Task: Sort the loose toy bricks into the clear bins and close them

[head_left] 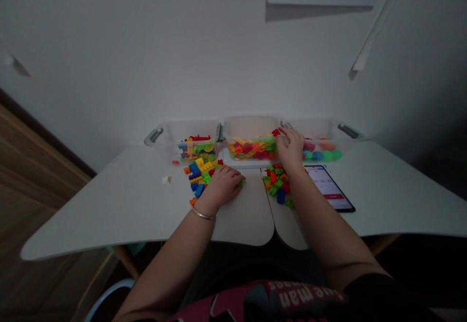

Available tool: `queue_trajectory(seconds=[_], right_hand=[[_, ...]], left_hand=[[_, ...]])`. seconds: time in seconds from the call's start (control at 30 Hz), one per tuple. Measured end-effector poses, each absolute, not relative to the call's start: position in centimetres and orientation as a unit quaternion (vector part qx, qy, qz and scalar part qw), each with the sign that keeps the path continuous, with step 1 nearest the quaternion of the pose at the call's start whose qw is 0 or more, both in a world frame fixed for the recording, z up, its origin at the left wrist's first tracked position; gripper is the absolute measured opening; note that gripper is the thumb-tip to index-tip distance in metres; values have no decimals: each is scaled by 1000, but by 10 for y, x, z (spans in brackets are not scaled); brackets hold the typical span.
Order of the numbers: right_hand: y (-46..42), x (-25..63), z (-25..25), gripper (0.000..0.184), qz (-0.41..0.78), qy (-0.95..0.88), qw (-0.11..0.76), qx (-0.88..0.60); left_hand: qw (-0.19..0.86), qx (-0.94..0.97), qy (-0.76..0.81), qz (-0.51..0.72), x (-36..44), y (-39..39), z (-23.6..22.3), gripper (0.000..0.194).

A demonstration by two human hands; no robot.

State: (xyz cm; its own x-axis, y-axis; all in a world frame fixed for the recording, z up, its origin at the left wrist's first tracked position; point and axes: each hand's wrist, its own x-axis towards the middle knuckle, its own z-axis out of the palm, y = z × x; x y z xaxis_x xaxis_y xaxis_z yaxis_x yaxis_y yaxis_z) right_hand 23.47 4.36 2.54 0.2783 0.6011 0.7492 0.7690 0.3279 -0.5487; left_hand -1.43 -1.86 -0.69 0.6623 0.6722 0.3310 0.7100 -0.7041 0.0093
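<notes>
My right hand (291, 148) is raised at the right front corner of the middle clear box (251, 122), pinching a red building brick (276, 132) at its rim. Inside that box lie many red, orange, yellow and green bricks (251, 149). My left hand (226, 184) rests low over the table, beside a loose pile of mixed bricks (199, 178) and partly covering it. Its fingers are curled around a green brick (240, 183) that shows at the fingertips. Below my right wrist is a second pile of mixed bricks (275, 181), partly hidden by the forearm.
A left clear box (175, 132) holds mixed pieces; a right clear box (321, 127) holds rounded coloured pieces. A phone or tablet (330, 188) lies by my right forearm. A small white piece (166, 180) sits left on the white table (120, 205). The wall stands close behind.
</notes>
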Motion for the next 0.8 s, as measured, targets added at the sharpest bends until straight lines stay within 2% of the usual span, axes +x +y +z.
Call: queue_trajectory(seconds=[0.2,0.4,0.57,0.7,0.8], right_hand=[[42,233,23,42,-66,-590,567,-571],[36,231,25,45,-51,-595,568,-566],[14,215,26,43,-69,-576,583,-569],[-3,193,17,42,34,-586,601,-542],[-9,177,8,42,129,-597,592,-527]], left_hand=[[56,-911,-374,-163,-14,-18,-6,28],[60,-911,-380,-146,-12,-21,-3,37],[41,-907,-387,-163,-11,-23,0,33],[53,-889,-400,-217,-12,-22,-1,32],[61,-860,-429,-271,-12,-19,-3,41]])
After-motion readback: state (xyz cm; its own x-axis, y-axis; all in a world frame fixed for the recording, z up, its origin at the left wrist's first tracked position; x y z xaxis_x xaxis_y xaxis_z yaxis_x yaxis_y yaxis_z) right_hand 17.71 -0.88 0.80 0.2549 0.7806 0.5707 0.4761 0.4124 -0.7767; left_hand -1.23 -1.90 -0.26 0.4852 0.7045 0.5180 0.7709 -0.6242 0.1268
